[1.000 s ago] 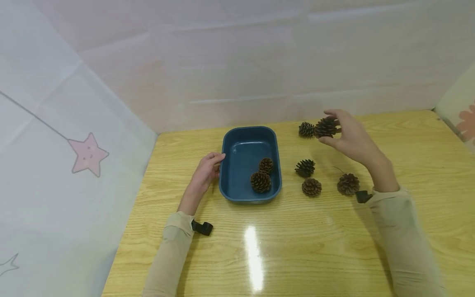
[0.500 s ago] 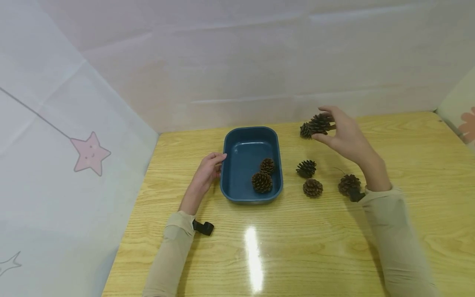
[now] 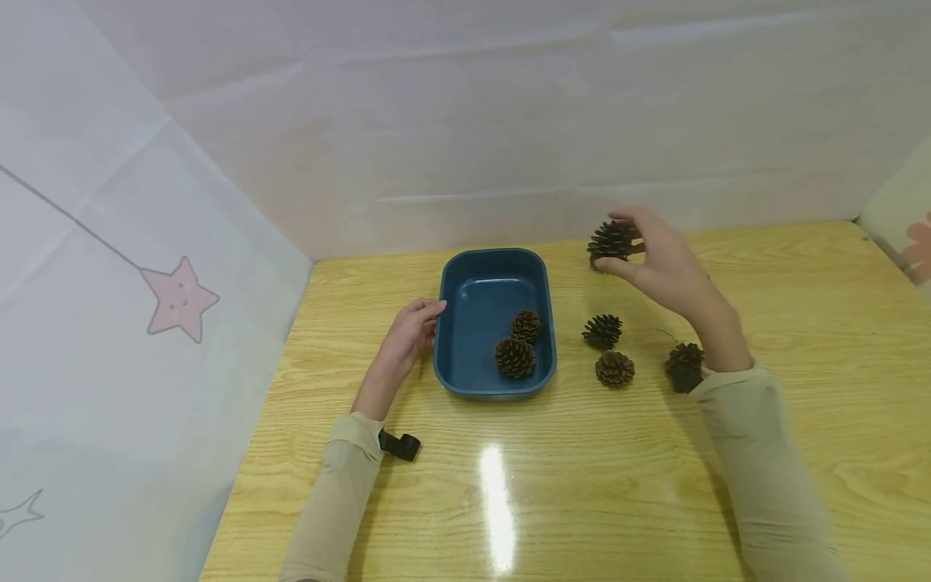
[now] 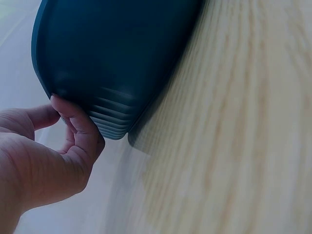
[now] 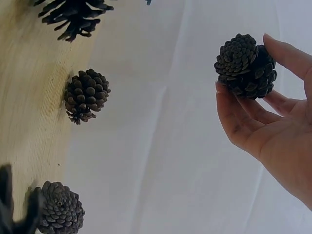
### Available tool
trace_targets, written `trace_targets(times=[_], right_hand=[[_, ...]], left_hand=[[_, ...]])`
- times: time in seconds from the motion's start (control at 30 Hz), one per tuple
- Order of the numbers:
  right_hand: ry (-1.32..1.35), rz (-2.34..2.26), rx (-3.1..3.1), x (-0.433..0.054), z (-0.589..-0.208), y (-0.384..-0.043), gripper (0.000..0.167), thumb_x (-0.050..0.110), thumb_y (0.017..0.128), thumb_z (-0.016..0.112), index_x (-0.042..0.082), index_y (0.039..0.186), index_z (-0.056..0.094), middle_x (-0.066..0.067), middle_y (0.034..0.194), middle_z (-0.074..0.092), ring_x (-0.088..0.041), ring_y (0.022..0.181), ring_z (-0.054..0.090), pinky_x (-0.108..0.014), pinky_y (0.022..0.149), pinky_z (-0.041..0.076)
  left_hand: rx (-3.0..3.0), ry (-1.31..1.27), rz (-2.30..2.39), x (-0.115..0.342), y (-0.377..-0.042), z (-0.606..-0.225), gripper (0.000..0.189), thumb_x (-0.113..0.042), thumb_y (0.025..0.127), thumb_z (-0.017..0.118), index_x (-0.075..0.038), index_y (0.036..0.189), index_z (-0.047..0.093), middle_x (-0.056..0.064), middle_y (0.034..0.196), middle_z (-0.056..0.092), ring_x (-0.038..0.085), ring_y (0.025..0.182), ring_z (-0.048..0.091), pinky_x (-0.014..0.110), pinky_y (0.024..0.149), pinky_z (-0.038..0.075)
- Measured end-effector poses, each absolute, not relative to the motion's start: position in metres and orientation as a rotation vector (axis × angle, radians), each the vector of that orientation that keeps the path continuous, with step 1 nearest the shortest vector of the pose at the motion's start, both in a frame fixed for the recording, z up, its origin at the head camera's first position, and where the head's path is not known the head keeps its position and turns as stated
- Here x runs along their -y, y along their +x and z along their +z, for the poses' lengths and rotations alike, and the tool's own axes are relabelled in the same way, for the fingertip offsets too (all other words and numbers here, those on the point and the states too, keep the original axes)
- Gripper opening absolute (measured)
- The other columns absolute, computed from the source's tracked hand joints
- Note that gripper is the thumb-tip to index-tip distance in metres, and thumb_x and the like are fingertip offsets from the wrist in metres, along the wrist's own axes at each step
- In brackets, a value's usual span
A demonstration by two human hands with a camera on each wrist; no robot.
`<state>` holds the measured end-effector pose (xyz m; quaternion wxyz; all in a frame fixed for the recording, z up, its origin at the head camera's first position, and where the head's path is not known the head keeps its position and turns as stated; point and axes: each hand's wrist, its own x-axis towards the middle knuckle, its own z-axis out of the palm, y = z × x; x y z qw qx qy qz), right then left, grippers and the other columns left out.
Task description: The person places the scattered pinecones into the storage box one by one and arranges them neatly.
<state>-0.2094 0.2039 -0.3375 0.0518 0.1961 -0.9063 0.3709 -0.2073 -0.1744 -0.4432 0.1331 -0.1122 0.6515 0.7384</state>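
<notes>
My left hand [image 3: 407, 335] grips the left rim of a dark blue rectangular tub [image 3: 465, 390], also large in the left wrist view [image 4: 117, 53]. Two brown pine cones lie inside at its lower right, a larger one [image 3: 514, 358] and a smaller one [image 3: 525, 325]. Above the table's back edge, my right hand [image 3: 665, 263] holds a dark pine cone [image 3: 611, 240] between thumb and fingers. The held cone mostly hides another small cone at the back. In the right wrist view, a greyish cone shape [image 5: 236, 54] overlaps the dark cone [image 5: 258, 80] at the fingertips.
Right of the tub lie a dark pine cone [image 3: 602, 331] and a brown one [image 3: 614, 369]. Another pine cone [image 3: 684, 360] sits beneath the right wrist, partly covered by its black mount. A pale cloth wall [image 3: 465, 162] stands directly behind the wooden table [image 3: 582, 485].
My right hand has moved left with its pine cone, which now covers most of the small cone at the back. The left hand stays on the tub's rim.
</notes>
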Motion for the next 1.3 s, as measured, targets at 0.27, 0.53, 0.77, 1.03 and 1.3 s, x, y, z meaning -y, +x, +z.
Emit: trace_targets(times=[0.27,0.53,0.77,1.03,1.3], right_hand=[[0.633,1.164,2.722,-0.194,-0.339,-0.211,0.063,0.020,0.097,0.076,-0.001,0.149,0.046,-0.025,0.141,0.053,-0.043,0.123,0.054,-0.058,0.099,0.047],[0.637,1.157,2.722,-0.185,-0.340,-0.211,0.062,0.031,0.099,0.074,0.008,0.151,0.050,-0.019,0.152,0.050,-0.041,0.137,0.047,-0.061,0.104,0.041],[0.639,1.162,2.713,-0.178,-0.344,-0.213,0.063,0.035,0.099,0.073,0.009,0.152,0.051,-0.018,0.154,0.050,-0.040,0.143,0.043,-0.061,0.111,0.036],[0.699,1.175,2.701,-0.168,-0.351,-0.216,0.064,0.036,0.100,0.071,0.010,0.154,0.049,-0.018,0.154,0.050,-0.040,0.131,0.055,-0.060,0.107,0.042],[0.720,1.244,2.683,-0.159,-0.350,-0.217,0.060,0.030,0.101,0.071,0.008,0.153,0.049,-0.019,0.152,0.052,-0.041,0.116,0.064,-0.055,0.095,0.053]], left_hand=[[-1.897,-0.310,2.135,0.174,-0.209,-0.445,0.016,-0.020,0.106,0.061,-0.005,0.108,0.057,0.003,0.097,0.059,0.014,0.077,0.060,0.024,0.065,0.049],[-1.902,-0.322,2.133,0.175,-0.209,-0.445,0.018,-0.021,0.106,0.061,-0.004,0.109,0.058,0.003,0.097,0.059,0.014,0.077,0.059,0.024,0.066,0.049],[-1.892,-0.300,2.137,0.174,-0.208,-0.444,0.020,-0.020,0.106,0.061,-0.001,0.111,0.057,0.003,0.098,0.058,0.015,0.079,0.060,0.024,0.067,0.049],[-1.892,-0.295,2.141,0.174,-0.207,-0.445,0.020,-0.020,0.106,0.061,-0.001,0.109,0.056,0.004,0.097,0.058,0.015,0.078,0.059,0.024,0.065,0.049],[-1.897,-0.293,2.137,0.173,-0.205,-0.443,0.021,-0.021,0.107,0.061,-0.001,0.110,0.056,0.003,0.096,0.058,0.014,0.076,0.058,0.024,0.065,0.048]])
